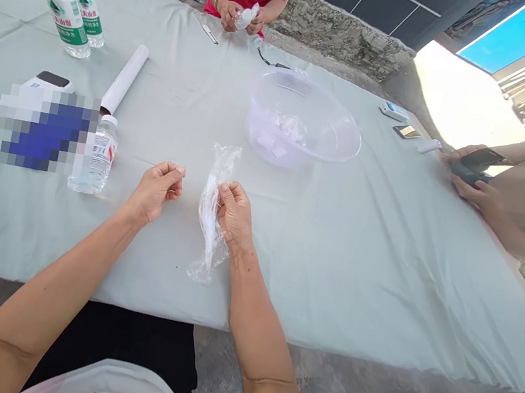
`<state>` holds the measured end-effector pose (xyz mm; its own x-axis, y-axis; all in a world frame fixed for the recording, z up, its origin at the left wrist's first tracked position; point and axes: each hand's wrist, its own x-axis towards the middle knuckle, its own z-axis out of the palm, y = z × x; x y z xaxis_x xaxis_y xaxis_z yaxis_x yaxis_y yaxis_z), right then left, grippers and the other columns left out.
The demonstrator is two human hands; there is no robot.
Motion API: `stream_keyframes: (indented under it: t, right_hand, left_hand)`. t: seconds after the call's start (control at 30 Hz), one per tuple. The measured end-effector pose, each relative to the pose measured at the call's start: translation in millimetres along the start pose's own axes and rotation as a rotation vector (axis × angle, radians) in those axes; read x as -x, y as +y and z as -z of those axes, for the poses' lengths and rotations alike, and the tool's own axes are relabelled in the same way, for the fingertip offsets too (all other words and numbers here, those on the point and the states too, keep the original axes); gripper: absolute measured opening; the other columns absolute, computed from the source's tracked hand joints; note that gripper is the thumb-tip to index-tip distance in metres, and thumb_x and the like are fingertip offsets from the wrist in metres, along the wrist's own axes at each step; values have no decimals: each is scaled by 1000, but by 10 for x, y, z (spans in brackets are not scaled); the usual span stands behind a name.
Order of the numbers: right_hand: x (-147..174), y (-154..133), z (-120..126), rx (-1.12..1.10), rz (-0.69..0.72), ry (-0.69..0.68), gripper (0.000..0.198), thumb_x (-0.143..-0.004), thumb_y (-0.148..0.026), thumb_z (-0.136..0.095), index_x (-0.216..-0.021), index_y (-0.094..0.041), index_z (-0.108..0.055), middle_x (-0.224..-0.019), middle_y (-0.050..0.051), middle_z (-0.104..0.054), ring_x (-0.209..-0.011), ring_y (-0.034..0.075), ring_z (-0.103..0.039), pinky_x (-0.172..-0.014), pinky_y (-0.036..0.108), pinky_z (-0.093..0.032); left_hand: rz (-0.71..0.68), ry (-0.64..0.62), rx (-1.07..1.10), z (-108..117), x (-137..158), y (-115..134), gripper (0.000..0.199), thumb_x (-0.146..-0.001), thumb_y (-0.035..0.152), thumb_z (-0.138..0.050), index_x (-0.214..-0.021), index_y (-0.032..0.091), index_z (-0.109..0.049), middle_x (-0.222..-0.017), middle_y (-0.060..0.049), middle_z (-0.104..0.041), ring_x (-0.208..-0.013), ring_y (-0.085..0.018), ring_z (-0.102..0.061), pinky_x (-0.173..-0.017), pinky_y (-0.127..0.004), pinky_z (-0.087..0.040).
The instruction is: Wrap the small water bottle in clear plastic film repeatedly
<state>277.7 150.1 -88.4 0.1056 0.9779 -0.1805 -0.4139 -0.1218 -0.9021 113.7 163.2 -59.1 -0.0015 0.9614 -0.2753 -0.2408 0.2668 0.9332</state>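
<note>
In the head view, my right hand (235, 216) pinches a crinkled clear plastic bag (222, 162) by its side, over the table in front of me. A long, thin white item shows through the film; its kind is unclear. My left hand (158, 188) is closed, thumb against curled fingers, a short way left of the bag and not touching it. Whether anything thin sits in that pinch cannot be made out. Beyond the bag stands a translucent purple-tinted plastic basin (321, 153) with crumpled clear and white pieces inside.
Left of my hands are a small water bottle (96, 160), a white roll (125, 81) and two tall bottles (71, 27). Across the table (382, 265), a person in red handles clear plastic (246, 16). On the right, another person holds a dark phone (476, 163).
</note>
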Motion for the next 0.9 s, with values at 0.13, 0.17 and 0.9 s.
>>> stream_keyframes:
  t: [0.13,0.17,0.9]
  right_hand:
    - [12,-16,-7,-38,-7,-2,40,-64,-50,-85,-77,-24,-57,-75,-5,-57,-64,9,-52,-58,23,-48]
    - [21,-10,-22,-31,-8,-12,40,-64,-50,-85,-78,-24,-58,-74,-5,-57,-63,9,-51,-57,23,-47]
    - [48,7,-39,111,-134,-186,41,-65,-55,-84,-76,-22,-61,-71,-4,-61,-65,10,-55,-59,24,-46]
  left_hand:
    - [111,-223,-36,-30,53,-54,43,-67,54,-80,-82,19,-59,-89,-4,-65,-82,-18,-64,-69,-31,-54]
    - [120,-319,-85,-56,81,-68,43,-67,54,-81,-81,19,-60,-87,-4,-65,-80,-18,-64,-68,-31,-53]
    - [-18,-180,127,-54,92,-254,37,-66,43,-85,-74,18,-60,-65,4,-60,-58,-10,-54,-56,-24,-42]
